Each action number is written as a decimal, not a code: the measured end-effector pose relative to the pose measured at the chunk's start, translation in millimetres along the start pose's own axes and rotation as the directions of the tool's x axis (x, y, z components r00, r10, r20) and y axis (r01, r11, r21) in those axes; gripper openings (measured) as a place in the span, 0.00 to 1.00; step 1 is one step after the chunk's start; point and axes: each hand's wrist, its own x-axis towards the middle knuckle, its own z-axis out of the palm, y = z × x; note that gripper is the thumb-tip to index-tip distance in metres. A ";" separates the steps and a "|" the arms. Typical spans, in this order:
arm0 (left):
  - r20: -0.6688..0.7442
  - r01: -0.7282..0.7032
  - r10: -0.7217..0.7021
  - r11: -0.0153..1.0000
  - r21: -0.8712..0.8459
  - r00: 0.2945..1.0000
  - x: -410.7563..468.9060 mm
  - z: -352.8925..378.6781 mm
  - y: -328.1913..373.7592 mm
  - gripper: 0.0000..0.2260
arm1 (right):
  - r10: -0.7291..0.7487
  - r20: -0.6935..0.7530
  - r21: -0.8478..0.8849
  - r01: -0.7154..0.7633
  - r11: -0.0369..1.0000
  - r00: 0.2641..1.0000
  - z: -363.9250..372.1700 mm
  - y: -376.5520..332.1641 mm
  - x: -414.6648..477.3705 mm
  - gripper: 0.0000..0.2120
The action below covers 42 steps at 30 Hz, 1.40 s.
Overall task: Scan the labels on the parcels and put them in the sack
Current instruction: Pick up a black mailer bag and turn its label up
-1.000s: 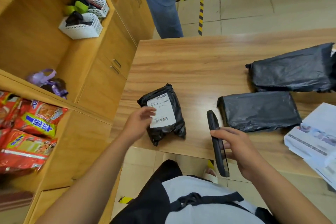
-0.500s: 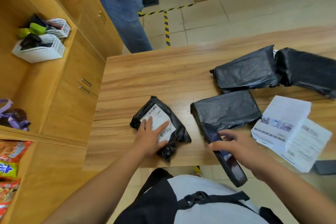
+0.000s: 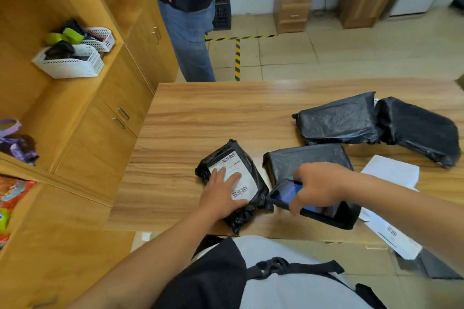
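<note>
A small black parcel (image 3: 253, 173) with a white barcode label lies near the front edge of the wooden table (image 3: 200, 113). My left hand (image 3: 222, 193) presses flat on its label, fingers spread. My right hand (image 3: 319, 187) grips a black handheld scanner (image 3: 326, 211) with a lit screen, held low just right of that parcel. Behind the scanner lies a second black parcel (image 3: 308, 155), with two more black parcels (image 3: 336, 120) (image 3: 421, 130) farther back on the right. No sack is in view.
White paper-wrapped packets (image 3: 391, 173) lie at the table's right edge. A person in jeans (image 3: 188, 32) stands beyond the far left corner. Wooden cabinets and shelves (image 3: 82, 120) with white baskets (image 3: 70, 63) and snack bags line the left side.
My left hand slid onto the parcel's label and pressed down. My right hand turned the scanner from upright to flat and brought it close to the parcel. The view tilted up.
</note>
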 end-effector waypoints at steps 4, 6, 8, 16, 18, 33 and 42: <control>-0.016 -0.005 0.005 1.000 0.007 1.000 -1.1 1.9 -4.9 0.41 | 0.016 0.013 -0.058 -0.016 0.998 1.000 -2.7 -9.1 -0.3 0.24; -0.009 -0.008 0.008 1.000 0.015 1.000 -1.0 1.7 -5.9 0.41 | 0.018 0.031 -0.091 -0.015 0.996 0.999 -0.7 -13.3 -0.5 0.24; -0.009 -0.014 0.014 1.000 0.018 1.000 -0.8 1.9 -7.8 0.41 | 0.026 0.050 -0.096 -0.021 0.995 0.998 2.3 -15.9 -0.7 0.24; 0.000 -0.032 0.032 0.997 0.064 0.999 -2.1 0.9 -13.6 0.40 | 0.049 0.020 -0.092 -0.046 0.995 0.999 14.1 -17.6 -1.9 0.24; 0.006 -0.053 0.053 0.993 0.110 0.999 -2.3 -0.9 -16.8 0.38 | 0.059 0.020 -0.043 -0.058 0.997 0.998 15.8 -18.1 -1.2 0.25; 0.042 0.061 -0.068 0.985 0.160 0.997 4.1 -83.3 -121.7 0.23 | 0.100 -0.008 0.847 -0.046 0.529 0.995 22.2 -75.3 28.4 0.31; 0.027 0.159 -0.160 0.987 0.016 0.987 -0.6 -85.6 -137.8 0.37 | 0.197 -0.049 0.995 0.032 0.091 0.979 16.9 -155.7 63.5 0.20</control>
